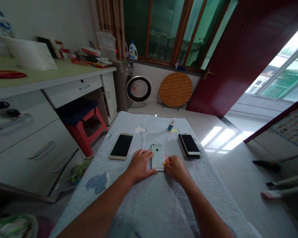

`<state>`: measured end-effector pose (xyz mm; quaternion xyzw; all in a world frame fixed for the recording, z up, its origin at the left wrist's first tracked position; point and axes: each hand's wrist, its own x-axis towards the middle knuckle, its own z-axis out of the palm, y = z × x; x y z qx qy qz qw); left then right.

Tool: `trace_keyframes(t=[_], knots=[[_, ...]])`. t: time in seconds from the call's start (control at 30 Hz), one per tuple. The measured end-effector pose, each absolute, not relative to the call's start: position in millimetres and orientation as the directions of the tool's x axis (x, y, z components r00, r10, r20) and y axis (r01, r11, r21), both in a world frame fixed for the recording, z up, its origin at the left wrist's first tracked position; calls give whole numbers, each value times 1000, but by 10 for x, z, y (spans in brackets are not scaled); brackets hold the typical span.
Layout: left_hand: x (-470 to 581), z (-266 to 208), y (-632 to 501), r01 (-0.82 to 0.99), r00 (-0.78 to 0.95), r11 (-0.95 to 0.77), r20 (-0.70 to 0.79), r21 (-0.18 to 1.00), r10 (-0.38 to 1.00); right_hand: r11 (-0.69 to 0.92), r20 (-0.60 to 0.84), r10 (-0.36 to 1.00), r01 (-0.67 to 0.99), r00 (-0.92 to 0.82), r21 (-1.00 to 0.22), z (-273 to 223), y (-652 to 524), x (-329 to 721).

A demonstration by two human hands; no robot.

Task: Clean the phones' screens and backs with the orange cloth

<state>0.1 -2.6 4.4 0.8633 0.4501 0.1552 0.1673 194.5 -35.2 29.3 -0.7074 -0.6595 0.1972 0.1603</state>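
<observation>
A silver phone [157, 156] lies face down at the middle of the cloth-covered surface [144, 201]. The left hand [139, 164] rests flat with spread fingers against its left edge. The right hand [175, 168], curled shut, pinches a small orange piece [167, 161] at the phone's lower right corner.

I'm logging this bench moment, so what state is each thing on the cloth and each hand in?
silver phone: face down, flat on the cloth.
left hand: flat, fingers resting on the silver phone's left edge.
right hand: curled, pinching a small orange item at that phone's lower right corner.
gold phone: face up, screen dark.
stacked phones: two, screens dark.
small bottle: upright, capped.
</observation>
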Motion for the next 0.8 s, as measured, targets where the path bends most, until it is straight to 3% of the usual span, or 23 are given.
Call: trace_keyframes(t=[0.33, 0.8], knots=[[0, 35, -27, 710, 565, -556, 123, 431, 816, -42, 78, 995, 966, 63, -256, 166, 388, 1904], [-9, 78, -25, 720, 590, -574, 91, 390, 802, 218, -75, 971, 969, -228, -118, 280, 818, 1773]])
